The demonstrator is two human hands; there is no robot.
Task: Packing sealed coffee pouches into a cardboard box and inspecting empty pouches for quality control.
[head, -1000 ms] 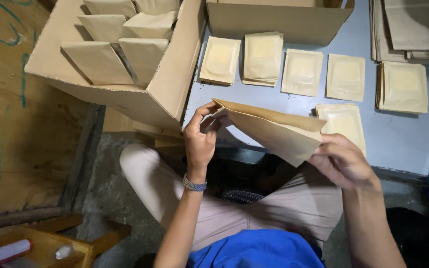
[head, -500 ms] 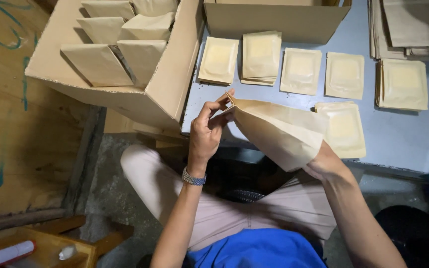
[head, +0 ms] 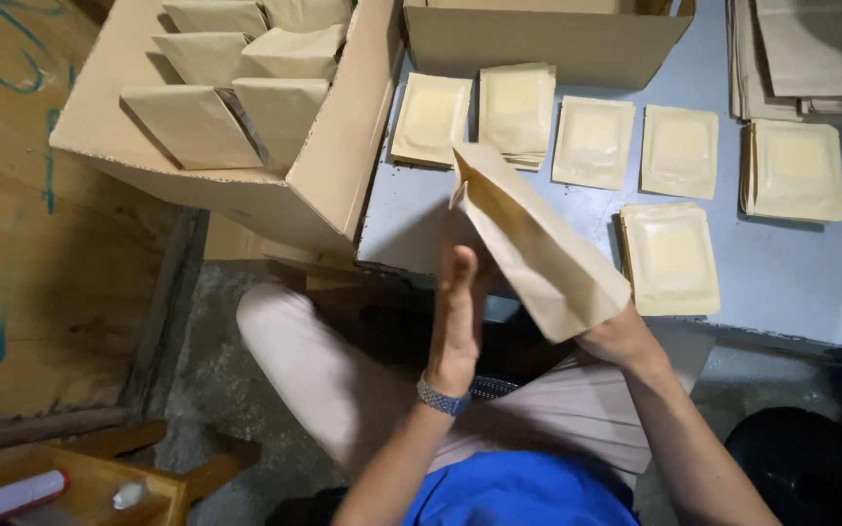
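The person holds a brown paper bag point(head: 538, 248) up over the near edge of the table point(head: 811, 282); it is matte, smooth kraft paper, long and flat-sided, tilted with its pointed top toward the boxes. The right hand point(head: 616, 336) is pushed up inside the bag's open lower end, so its grip is hidden and I cannot tell how it is closed. The left hand point(head: 460, 302) stands edge-on just beside the bag with its fingers straight, pressed flat against the bag's side, not curled around anything; a metal-link watch point(head: 440, 397) sits on that wrist. Behind, on the grey-blue table, flat tan pouches point(head: 592, 141) lie in a row, each squarish with a paler window panel in the middle, some stacked several deep, one pouch point(head: 672, 258) lying just beside the bag. To the left, a corrugated cardboard box point(head: 333, 166) is tipped open and holds folded bags point(head: 236, 97) of the same brown paper standing in rows. A second box point(head: 538, 44) sits at the far edge. Bottom left, a wooden tray point(head: 80, 487) holds a red-and-white tube point(head: 12, 497).
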